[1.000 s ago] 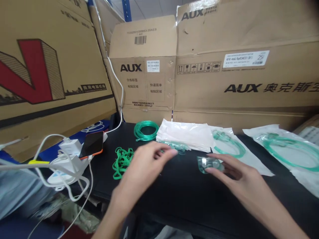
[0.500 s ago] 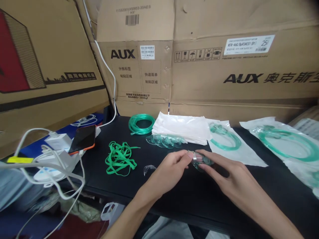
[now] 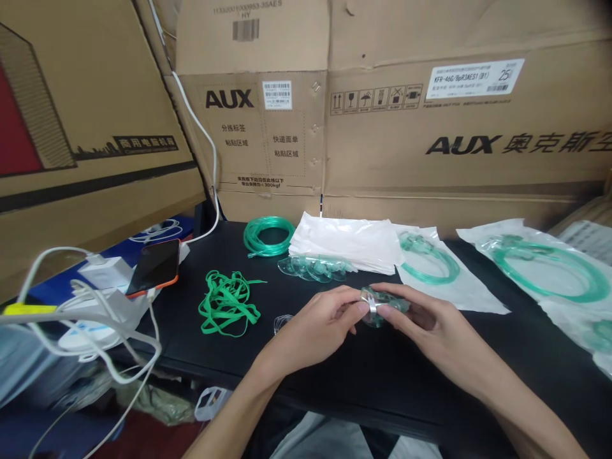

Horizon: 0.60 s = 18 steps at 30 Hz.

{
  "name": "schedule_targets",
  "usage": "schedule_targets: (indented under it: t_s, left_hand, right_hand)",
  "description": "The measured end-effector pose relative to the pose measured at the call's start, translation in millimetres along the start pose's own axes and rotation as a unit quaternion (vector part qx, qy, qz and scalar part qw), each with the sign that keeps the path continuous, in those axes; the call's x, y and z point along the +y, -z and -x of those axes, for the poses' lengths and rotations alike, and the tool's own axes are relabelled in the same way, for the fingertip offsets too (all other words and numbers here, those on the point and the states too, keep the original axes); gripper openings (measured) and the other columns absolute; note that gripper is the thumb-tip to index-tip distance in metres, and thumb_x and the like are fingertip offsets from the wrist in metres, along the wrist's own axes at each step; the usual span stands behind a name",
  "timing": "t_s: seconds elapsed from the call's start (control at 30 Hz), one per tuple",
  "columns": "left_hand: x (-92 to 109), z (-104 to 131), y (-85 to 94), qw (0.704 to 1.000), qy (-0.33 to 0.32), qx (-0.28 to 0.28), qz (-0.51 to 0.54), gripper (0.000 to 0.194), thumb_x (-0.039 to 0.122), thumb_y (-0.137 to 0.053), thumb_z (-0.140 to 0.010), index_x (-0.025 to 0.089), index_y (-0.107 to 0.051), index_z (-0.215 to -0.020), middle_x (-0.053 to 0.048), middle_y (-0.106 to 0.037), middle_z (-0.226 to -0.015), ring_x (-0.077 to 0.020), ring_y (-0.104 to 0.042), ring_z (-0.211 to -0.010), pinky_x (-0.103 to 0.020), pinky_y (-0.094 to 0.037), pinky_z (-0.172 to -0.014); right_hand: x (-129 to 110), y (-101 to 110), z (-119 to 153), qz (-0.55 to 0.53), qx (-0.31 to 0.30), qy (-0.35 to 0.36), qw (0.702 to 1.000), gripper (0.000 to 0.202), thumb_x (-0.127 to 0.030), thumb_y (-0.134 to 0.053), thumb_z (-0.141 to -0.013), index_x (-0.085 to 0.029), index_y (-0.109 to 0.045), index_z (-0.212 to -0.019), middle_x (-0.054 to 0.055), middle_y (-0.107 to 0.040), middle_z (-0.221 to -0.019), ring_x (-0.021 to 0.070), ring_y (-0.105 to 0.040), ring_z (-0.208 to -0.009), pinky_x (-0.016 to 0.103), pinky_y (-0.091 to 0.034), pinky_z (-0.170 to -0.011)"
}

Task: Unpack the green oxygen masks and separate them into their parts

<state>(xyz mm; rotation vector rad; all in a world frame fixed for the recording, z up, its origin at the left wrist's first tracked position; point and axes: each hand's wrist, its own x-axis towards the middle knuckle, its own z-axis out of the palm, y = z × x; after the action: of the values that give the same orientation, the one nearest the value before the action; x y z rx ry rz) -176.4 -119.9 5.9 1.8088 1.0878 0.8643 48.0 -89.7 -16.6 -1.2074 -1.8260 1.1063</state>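
Because the small, clear green-tinted plastic piece [image 3: 380, 322] is thin and curved, you seem to need both hands to steady it, above the near part of the black tabletop [image 3: 335, 373]. Your left hand [image 3: 318, 328] clamps its left side between thumb and fingertips, and your right hand [image 3: 428, 319] grips the other side, fingers over the top. The thumbs come close together by a narrow, shiny silver metal strip [image 3: 372, 307] on the piece, a hold that probably lets you press from both sides without the piece turning. Whether the strip is fixed down, I cannot tell.

The overlapping row of clear green plastic pieces [image 3: 315, 269] lies just in front of the stacked white flat packets [image 3: 347, 239], likely for easy reach. The loose tangle of flat green straps [image 3: 227, 296] and the small bundle of thin silvery strips [image 3: 283, 323] lie to the left — apart from each other, perhaps so they don't snag. Farther back sits a coil of shiny green tubing [image 3: 253, 241]; to the right, a white-backed packet holding green tubing [image 3: 433, 279] lies flat.

Compared with one second ago, your left hand has left the row and met your right at the piece. Since half a second ago the change is smaller — your right thumb has moved in beside the metal strip, and the view has shifted slightly.
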Motion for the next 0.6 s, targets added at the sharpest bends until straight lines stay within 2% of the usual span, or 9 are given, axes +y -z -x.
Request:
schedule_targets:
  t_s: [0.13, 0.27, 0.33, 0.4, 0.47, 0.6]
  left_hand:
    - [-4, -2, -6.9, 0.999, 0.013, 0.027, 0.029, 0.021, 0.034, -0.055, -0.105, 0.021, -0.072, -0.108, -0.001, -0.07, -0.096, -0.013, -0.064, -0.077, -0.023, -0.046, -0.067]
    - [-11, -8, -18.5, 0.991, 0.032, 0.087, 0.098, 0.019, 0.034, -0.065, -0.1, 0.023, -0.068, -0.116, -0.002, -0.073, -0.1, -0.0144, -0.073, -0.074, -0.021, -0.046, -0.056]
    - [-12, -10, -22.5, 0.98, 0.028, 0.125, 0.151, 0.023, 0.036, -0.069, -0.098, 0.023, -0.063, -0.115, -0.003, -0.072, -0.108, -0.0163, -0.075, -0.076, -0.022, -0.051, -0.056]
    - [-10, -10, -24.7, 0.976, 0.02, 0.14, 0.168, 0.022, 0.039, -0.068, -0.098, 0.022, -0.064, -0.111, -0.002, -0.072, -0.104, -0.0174, -0.076, -0.08, -0.024, -0.058, -0.063]
    - [-8, -10, -25.8, 0.981, 0.014, 0.128, 0.144, 0.021, 0.042, -0.067, -0.1, 0.022, -0.069, -0.106, -0.001, -0.073, -0.1, -0.0162, -0.076, -0.083, -0.026, -0.061, -0.074]
    - [-7, -10, -27.0, 0.987, -0.02, 0.142, 0.075, 0.012, 0.033, -0.073, -0.095, 0.024, -0.08, -0.097, 0.0, -0.071, -0.119, -0.014, -0.073, -0.095, -0.024, -0.059, -0.084]
  right_hand:
    - [-1, -4, 1, -0.032, 0.007, 0.0, 0.999, 0.049, -0.06, -0.073, -0.092, -0.03, -0.075, -0.131, 0.003, -0.075, -0.124, 0.0238, -0.066, -0.101, 0.036, -0.052, -0.09]
    - [-6, -6, 1, -0.061, 0.041, -0.005, 0.997, 0.047, -0.057, -0.078, -0.087, -0.027, -0.081, -0.123, 0.005, -0.079, -0.114, 0.0234, -0.066, -0.092, 0.034, -0.054, -0.082]
    - [-7, -5, 0, -0.063, 0.073, -0.002, 0.995, 0.046, -0.057, -0.079, -0.085, -0.026, -0.083, -0.119, 0.005, -0.079, -0.101, 0.0212, -0.064, -0.082, 0.033, -0.053, -0.078]
    - [-7, -5, -1, -0.059, 0.108, -0.002, 0.992, 0.045, -0.056, -0.079, -0.084, -0.026, -0.084, -0.117, 0.002, -0.075, -0.086, 0.018, -0.057, -0.07, 0.032, -0.052, -0.073]
    - [-6, -5, -2, -0.056, 0.128, -0.006, 0.99, 0.043, -0.055, -0.08, -0.084, -0.028, -0.084, -0.117, 0.0, -0.07, -0.076, 0.0159, -0.049, -0.063, 0.031, -0.049, -0.067]
    - [-3, -7, -1, -0.063, 0.12, -0.018, 0.991, 0.046, -0.057, -0.081, -0.083, -0.029, -0.084, -0.12, -0.001, -0.063, -0.071, 0.0148, -0.042, -0.061, 0.03, -0.043, -0.061]
